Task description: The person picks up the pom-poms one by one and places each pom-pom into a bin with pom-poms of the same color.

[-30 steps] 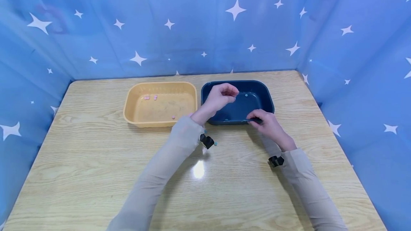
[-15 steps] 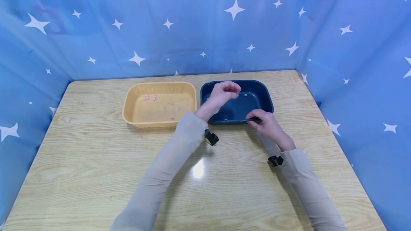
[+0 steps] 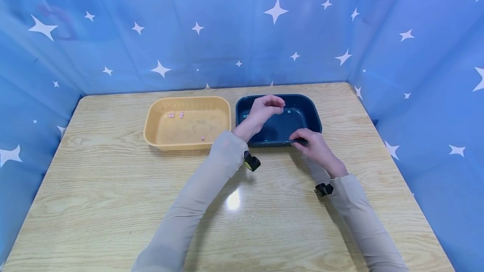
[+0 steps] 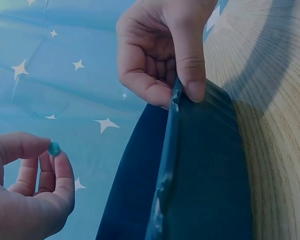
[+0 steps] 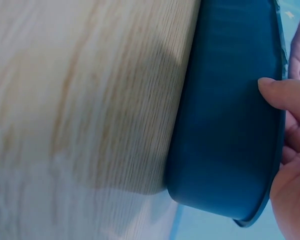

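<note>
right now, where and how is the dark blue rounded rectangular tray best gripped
Likely the near rim of the tray, from the person's side: thin and atop a raised wall, it suits a thumb-outside pinch like that of the right hand.

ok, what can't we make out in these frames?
Head: part of the dark blue box's floor, behind the left hand.
Head: shape of the teal bead that hand pinches, too small.
Head: table under the left sleeve, covered.
Left wrist: box floor, behind its side wall.
Right wrist: part of the right hand, cut off by the right edge.
</note>
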`<state>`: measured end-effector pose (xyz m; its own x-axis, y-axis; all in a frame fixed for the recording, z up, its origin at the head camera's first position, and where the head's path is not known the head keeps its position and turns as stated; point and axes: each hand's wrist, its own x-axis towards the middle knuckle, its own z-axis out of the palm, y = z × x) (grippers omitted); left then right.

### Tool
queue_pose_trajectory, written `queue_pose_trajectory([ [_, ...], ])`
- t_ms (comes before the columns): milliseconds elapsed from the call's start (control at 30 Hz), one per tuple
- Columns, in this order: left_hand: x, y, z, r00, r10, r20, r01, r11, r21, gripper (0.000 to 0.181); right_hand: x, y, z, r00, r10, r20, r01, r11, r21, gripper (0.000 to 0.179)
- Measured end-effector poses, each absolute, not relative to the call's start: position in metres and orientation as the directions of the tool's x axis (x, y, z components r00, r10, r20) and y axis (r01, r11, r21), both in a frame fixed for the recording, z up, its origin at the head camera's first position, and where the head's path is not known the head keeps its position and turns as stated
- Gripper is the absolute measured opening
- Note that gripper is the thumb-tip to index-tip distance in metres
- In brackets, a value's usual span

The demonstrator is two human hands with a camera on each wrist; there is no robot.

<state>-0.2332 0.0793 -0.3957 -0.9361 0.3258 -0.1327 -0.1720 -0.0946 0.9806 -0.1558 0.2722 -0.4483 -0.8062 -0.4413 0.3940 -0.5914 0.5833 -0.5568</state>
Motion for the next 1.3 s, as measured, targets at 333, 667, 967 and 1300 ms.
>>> queue_pose_trajectory([
  [333,-0.235,0.080,-0.398,-0.937,0.306,-0.169,-0.214,-0.121,0.969,0.015,-0.156,0.272,-0.449,-0.819,-0.439,0.370,-0.574,0.594,-0.564,0.020],
  [667,-0.241,0.081,-0.398,-0.928,0.317,-0.197,-0.241,-0.106,0.965,0.016,-0.156,0.271,-0.450,-0.812,-0.440,0.383,-0.583,0.589,-0.559,0.019],
  [967,-0.243,0.081,-0.399,-0.925,0.317,-0.212,-0.259,-0.115,0.959,0.016,-0.156,0.272,-0.449,-0.813,-0.443,0.378,-0.582,0.593,-0.557,0.019],
  [1300,-0.245,0.081,-0.398,-0.924,0.313,-0.221,-0.267,-0.109,0.958,0.015,-0.157,0.272,-0.448,-0.813,-0.444,0.376,-0.581,0.597,-0.553,0.019],
])
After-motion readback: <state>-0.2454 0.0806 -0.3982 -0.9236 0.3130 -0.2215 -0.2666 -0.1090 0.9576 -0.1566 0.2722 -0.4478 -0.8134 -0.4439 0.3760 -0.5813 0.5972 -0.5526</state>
